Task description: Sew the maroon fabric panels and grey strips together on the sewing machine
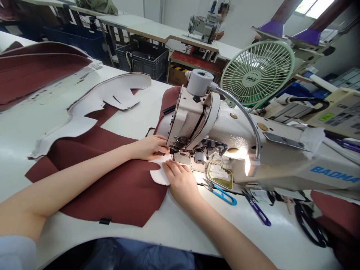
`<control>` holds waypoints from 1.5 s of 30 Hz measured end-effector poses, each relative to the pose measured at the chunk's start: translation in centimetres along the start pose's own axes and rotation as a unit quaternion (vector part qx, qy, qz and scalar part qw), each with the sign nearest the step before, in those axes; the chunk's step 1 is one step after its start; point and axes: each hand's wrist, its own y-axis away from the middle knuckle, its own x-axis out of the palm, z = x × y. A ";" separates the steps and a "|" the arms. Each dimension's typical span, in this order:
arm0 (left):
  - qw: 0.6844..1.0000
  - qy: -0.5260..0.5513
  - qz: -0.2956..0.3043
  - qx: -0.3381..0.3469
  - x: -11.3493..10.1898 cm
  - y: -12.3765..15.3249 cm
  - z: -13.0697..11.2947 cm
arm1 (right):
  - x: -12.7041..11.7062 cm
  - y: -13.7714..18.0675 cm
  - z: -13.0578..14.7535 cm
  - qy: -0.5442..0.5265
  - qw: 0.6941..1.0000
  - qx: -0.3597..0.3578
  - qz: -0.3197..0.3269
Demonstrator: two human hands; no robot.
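Observation:
A dark red fabric piece (112, 180) lies on the white table under a cream sewing machine (213, 127). My left hand (150, 147) rests on the fabric just left of the presser foot, fingers curled and pressed onto the cloth. My right hand (180, 179) lies flat on a small white patch (159, 170) in front of the needle, fingers stretched toward the foot. The needle itself is hidden behind the machine head.
More red and white cut pieces (84, 101) lie to the left. Blue snips (225, 195), purple snips (258, 212) and a small tin (221, 174) sit by the machine. A green fan (257, 71) stands behind. A person works at a far machine (205, 26).

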 end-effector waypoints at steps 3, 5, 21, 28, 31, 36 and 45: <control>1.000 -0.003 0.004 -0.004 0.0 -0.1 0.2 | -0.1 -0.2 -0.1 -0.001 1.000 0.009 0.013; 1.000 -0.007 0.001 -0.010 0.0 -0.1 0.3 | -0.1 -0.3 -0.1 0.002 1.000 0.014 0.020; 0.999 0.007 -0.006 -0.050 0.2 0.0 0.1 | -0.4 -0.3 0.2 -0.011 0.999 0.023 0.043; 0.973 0.067 -0.158 -0.154 -4.7 1.5 -3.2 | -0.4 -0.1 -0.2 -0.033 0.998 0.032 0.038; 0.988 0.004 -0.097 -0.119 -5.5 1.2 -8.0 | -0.4 0.0 -0.3 -0.038 0.999 0.026 0.028; 0.975 -0.122 0.059 -0.174 -0.2 0.5 -11.7 | -0.8 0.1 -0.4 -0.031 0.995 0.093 0.029; 0.964 0.008 -0.061 -0.260 1.6 2.3 -8.8 | -1.1 0.7 0.2 -0.031 0.999 -0.018 0.002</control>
